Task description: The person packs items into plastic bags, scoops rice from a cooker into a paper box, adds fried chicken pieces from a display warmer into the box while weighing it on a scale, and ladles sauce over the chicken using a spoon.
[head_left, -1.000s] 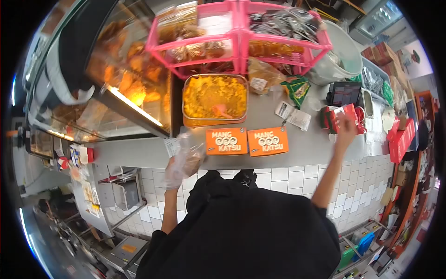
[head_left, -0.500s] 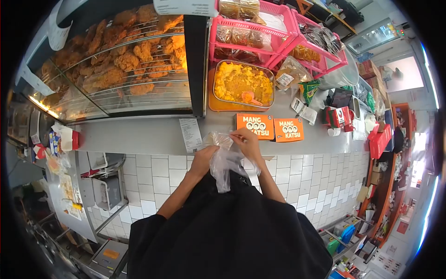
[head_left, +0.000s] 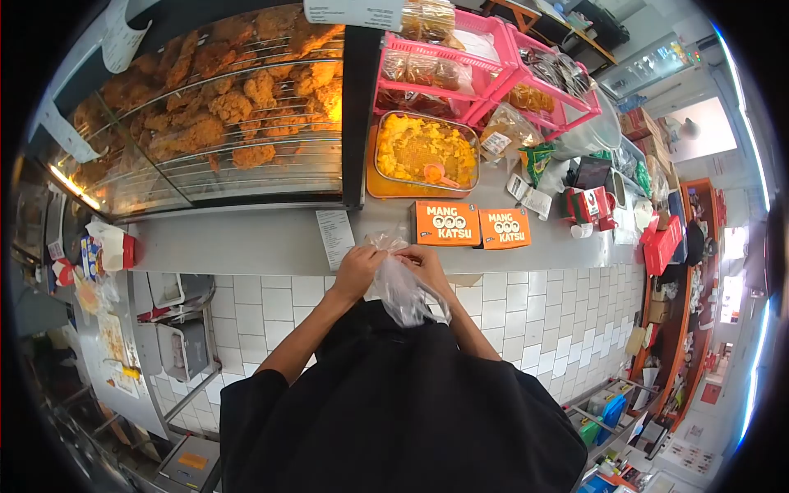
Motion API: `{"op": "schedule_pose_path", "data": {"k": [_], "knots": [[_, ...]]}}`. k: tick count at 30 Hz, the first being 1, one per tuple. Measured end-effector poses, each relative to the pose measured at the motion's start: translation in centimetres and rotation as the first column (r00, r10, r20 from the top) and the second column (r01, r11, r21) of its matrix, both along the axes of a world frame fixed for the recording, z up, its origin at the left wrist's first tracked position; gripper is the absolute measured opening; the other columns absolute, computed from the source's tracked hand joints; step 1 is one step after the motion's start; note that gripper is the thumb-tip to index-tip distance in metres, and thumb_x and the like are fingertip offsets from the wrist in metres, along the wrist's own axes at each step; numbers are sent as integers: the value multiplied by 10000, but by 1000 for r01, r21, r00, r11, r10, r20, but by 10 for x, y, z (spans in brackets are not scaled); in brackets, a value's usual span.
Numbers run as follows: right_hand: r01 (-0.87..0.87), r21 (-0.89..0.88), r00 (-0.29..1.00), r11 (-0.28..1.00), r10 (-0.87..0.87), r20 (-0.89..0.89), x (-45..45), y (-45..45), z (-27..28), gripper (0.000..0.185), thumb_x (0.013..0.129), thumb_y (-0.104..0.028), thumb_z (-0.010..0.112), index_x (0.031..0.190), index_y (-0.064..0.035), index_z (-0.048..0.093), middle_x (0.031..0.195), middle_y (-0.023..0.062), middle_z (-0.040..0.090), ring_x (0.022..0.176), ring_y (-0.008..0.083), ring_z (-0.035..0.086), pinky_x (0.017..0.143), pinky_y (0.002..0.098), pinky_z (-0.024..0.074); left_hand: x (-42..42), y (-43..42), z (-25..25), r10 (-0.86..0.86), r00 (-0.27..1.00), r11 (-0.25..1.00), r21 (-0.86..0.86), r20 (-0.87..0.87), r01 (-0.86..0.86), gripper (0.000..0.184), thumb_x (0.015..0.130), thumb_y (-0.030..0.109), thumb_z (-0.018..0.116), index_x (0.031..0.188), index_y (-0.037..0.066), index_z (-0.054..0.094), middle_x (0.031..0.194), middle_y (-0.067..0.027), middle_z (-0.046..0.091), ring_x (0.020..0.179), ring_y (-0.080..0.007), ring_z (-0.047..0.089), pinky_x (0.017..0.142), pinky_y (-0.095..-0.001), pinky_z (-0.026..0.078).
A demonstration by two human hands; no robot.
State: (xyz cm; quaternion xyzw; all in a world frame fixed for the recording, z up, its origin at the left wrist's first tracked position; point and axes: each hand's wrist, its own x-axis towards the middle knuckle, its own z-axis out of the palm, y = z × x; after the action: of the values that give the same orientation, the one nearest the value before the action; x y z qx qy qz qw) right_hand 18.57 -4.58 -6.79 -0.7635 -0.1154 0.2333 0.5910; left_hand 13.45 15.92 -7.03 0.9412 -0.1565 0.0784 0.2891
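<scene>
Clear bag [head_left: 400,297] held between two hands

Left hand [head_left: 359,271] and right hand [head_left: 423,264] near each other at the front of the table [head_left: 263,246], each grip clamped on the bag's upper part; the rest hangs below, over the black shirt [head_left: 403,394]. Two-sided hold probably steadies the limp film. Receipt [head_left: 334,235] flat just beyond left hand, two orange boxes [head_left: 445,225] side by side beyond right, presumably kept within reach.

Change: a second ago right hand was over the red box [head_left: 580,205]; half a second ago, on the bag but higher. Now lower, about level with left.
</scene>
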Motion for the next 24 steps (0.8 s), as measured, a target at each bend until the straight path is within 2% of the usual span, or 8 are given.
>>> {"op": "schedule_pose_path", "data": {"k": [2, 3, 5, 6, 9, 13, 16, 24], "knots": [[151, 110, 920, 982, -99, -379, -7, 0, 11, 174, 916, -125, 679, 1041, -13, 725, 922, 72, 713, 756, 176, 654, 667, 281, 524, 4, 1, -7, 31, 999, 994, -107, -29, -34, 226, 745, 118, 684, 963, 62, 701, 908, -120, 697, 786, -290, 682, 666, -364, 522], [119, 147, 889, 982, -40, -456, -6, -5, 6, 189, 919, -149, 676, 1042, -12, 719, 928, 73, 714, 774, 178, 665, 672, 273, 529, 6, 1, -10, 43, 998, 986, -158, -45, -50, 228, 738, 107, 690, 960, 55, 702, 884, -130, 701, 752, -302, 693, 637, -371, 535], [73, 232, 804, 970, 81, -589, 2, -16, -9, 225, 925, -199, 670, 1046, -12, 709, 940, 73, 715, 811, 183, 689, 682, 255, 538, 8, 0, -10, 77, 960, 939, -305, -268, -160, 167, 822, 115, 663, 956, 22, 698, 817, -127, 713, 678, -305, 696, 589, -365, 533], [136, 179, 728, 974, 24, -685, 1, -12, -9, 245, 914, -243, 671, 1049, -40, 701, 925, 67, 714, 845, 167, 699, 684, 271, 549, 9, -1, -10, 78, 922, 904, -362, -379, -225, 153, 864, 118, 649, 954, 5, 697, 783, -126, 719, 641, -306, 698, 566, -363, 532], [26, 147, 690, 989, 89, -718, 11, -3, -6, 243, 920, -215, 673, 1076, -29, 669, 904, 66, 713, 829, 170, 707, 679, 273, 553, 13, -3, -16, -117, 653, 488, -616, -748, -618, 154, 914, 134, 670, 916, -18, 698, 759, -105, 733, 605, -217, 707, 517, -291, 513], [-130, 70, 788, 989, 146, -597, 15, 2, 1, 123, 939, -177, 635, 995, -70, 661, 886, 53, 713, 789, 107, 680, 610, 234, 500, 12, 2, -17, -120, 666, 514, -620, -736, -593, 192, 927, 189, 695, 918, -3, 694, 773, -78, 727, 657, -157, 709, 534, -272, 531], [32, 226, 753, 974, 125, -646, 13, 3, -9, 94, 941, -154, 620, 964, -67, 647, 874, 52, 709, 757, 87, 661, 559, 205, 454, 7, 0, -12, -113, 679, 457, -645, -725, -612, 163, 927, 173, 697, 932, 10, 699, 786, -71, 734, 667, -139, 698, 512, -233, 468], [231, 239, 723, 943, -2, -691, 9, 10, -14, 88, 928, -98, 597, 976, -35, 636, 858, 55, 700, 732, 90, 653, 516, 193, 426, 2, 1, -17, -140, 706, 419, -687, -694, -593, 177, 915, 220, 722, 962, 51, 697, 837, -43, 732, 706, -121, 693, 566, -238, 506]]}}
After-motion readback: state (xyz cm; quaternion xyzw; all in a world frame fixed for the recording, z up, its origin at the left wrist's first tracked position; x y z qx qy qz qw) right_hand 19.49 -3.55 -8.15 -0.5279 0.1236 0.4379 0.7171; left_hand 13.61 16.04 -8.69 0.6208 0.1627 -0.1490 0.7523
